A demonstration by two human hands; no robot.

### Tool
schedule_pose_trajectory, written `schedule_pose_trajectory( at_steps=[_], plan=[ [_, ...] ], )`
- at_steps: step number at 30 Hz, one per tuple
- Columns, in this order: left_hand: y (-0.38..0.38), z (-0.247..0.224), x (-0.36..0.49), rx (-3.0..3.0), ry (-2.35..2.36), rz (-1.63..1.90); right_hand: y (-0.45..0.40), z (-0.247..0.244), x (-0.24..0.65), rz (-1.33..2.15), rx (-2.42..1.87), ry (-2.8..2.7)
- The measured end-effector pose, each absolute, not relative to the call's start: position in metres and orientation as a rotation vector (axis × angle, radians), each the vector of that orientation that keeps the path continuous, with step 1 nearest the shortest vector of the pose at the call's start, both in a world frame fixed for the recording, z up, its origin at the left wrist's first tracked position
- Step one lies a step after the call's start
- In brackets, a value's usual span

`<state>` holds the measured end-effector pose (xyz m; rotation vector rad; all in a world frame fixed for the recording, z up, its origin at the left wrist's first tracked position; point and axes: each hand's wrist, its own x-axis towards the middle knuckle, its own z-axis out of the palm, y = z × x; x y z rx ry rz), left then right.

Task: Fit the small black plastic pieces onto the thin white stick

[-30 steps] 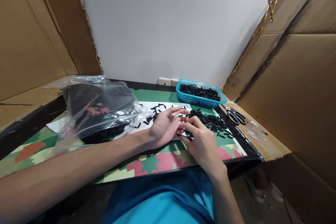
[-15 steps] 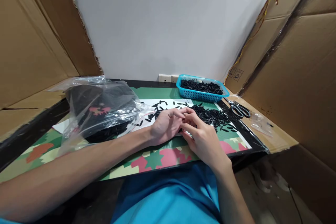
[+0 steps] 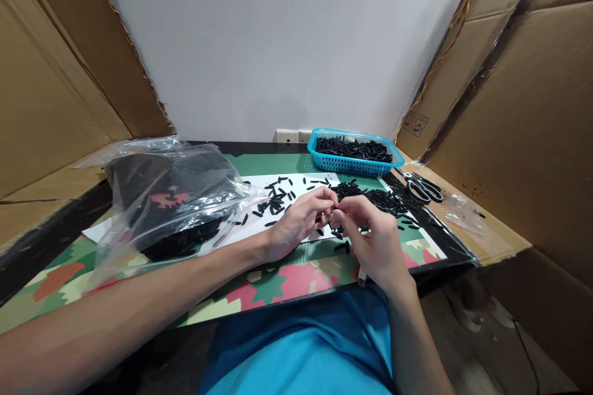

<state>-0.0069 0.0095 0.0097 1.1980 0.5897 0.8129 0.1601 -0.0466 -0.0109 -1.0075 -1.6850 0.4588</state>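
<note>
In the head view, our right hand (image 3: 377, 237) has shifted off our left hand (image 3: 294, 222); their fingertips now meet, pinched nearly closed on what looks like a small black piece (image 3: 334, 208). That suggests we work at the fingertips, not the palm. The black pile (image 3: 386, 200) lies toward the right edge of the table (image 3: 250, 148), the blue basket (image 3: 354, 165) at its back edge.
</note>
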Motion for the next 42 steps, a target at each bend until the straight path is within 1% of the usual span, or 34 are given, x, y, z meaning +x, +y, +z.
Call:
schedule_pose_trajectory(
  at_steps=[6, 11, 24, 31, 42],
  plan=[
    [0.007, 0.001, -0.005, 1.418, 0.666, 0.759, -0.047, -0.017, 0.169, 0.581, -0.97, -1.547],
    [0.007, 0.0, -0.005, 1.466, 0.653, 0.756, -0.047, -0.019, 0.168, 0.675, -0.937, -1.402],
    [0.006, 0.001, -0.008, 1.564, 0.732, 0.815, -0.047, -0.02, 0.168, 0.734, -0.962, -1.405],
    [0.004, 0.002, -0.009, 1.802, 0.675, 0.895, -0.047, -0.018, 0.165, 0.755, -0.965, -1.415],
    [-0.001, 0.005, -0.008, 1.924, 0.705, 0.895, -0.046, -0.019, 0.17, 0.959, -0.858, -1.272]
  ],
)
